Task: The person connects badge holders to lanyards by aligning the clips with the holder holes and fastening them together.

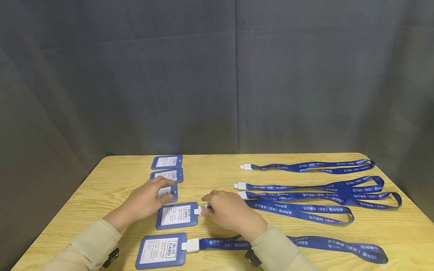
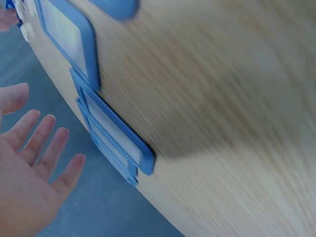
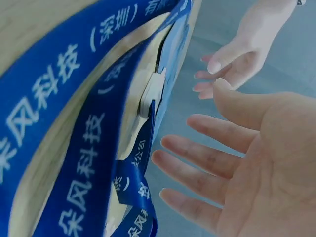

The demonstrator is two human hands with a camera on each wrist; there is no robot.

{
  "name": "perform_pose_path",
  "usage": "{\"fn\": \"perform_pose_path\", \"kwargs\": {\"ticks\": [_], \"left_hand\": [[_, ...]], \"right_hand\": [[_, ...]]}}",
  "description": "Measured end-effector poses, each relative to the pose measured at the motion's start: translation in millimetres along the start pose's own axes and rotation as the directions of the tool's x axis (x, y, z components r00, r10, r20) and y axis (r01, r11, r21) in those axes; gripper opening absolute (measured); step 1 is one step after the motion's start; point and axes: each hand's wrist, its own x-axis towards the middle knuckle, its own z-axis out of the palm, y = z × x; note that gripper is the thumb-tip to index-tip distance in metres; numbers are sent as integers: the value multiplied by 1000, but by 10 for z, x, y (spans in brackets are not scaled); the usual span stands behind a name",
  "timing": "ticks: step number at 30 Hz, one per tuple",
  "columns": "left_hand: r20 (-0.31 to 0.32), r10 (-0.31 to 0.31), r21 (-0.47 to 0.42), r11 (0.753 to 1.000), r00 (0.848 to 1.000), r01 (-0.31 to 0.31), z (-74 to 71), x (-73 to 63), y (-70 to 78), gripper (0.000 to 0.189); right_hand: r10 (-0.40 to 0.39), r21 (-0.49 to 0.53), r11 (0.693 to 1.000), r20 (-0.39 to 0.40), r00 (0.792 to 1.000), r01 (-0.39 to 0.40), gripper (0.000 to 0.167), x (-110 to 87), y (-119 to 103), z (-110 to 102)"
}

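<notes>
My left hand (image 1: 144, 201) hovers with loosely spread fingers beside a blue ID card holder (image 1: 171, 192), partly covering it. Holding nothing, my right hand (image 1: 234, 212) is over a blue lanyard (image 1: 301, 210); its fingers show relaxed and apart in the right wrist view. That lanyard's white clip (image 1: 200, 210) sits at the slot of a card holder (image 1: 178, 216) lying between the hands. Closest to me, another card holder (image 1: 161, 251) is joined by a white clip (image 1: 192, 245) to a lanyard (image 1: 335, 244) that passes under the right forearm.
Two more card holders, the farthest one (image 1: 167, 162) and one in front of it (image 1: 167, 175), lie at the back left. Three lanyards with white clips, including the farthest (image 1: 315, 165), stretch across the right side. A dark curtain (image 1: 237, 75) hangs behind the wooden table (image 1: 210, 165).
</notes>
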Motion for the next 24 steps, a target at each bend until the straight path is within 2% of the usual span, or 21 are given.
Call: {"fn": "perform_pose_path", "kwargs": {"ticks": [7,13,18,22,24], "left_hand": [[-10,29,64,998,1000,-29,-16,15,-99,37],[21,75,175,982,997,-78,-24,-69,-141,32],[27,96,248,964,995,-99,-42,-92,-151,33],[30,94,254,962,995,-99,-41,-99,-150,30],[44,65,194,978,997,-72,-39,-112,-145,29]], "right_hand": [[-15,36,999,-25,1000,16,36,-24,100,-31],[31,89,996,-18,999,-29,30,-28,213,-125],[92,79,993,-54,994,-88,18,-23,418,-251],[153,84,985,-61,986,-147,16,-35,592,-306],[172,80,983,-56,984,-167,16,-40,662,-312]]}}
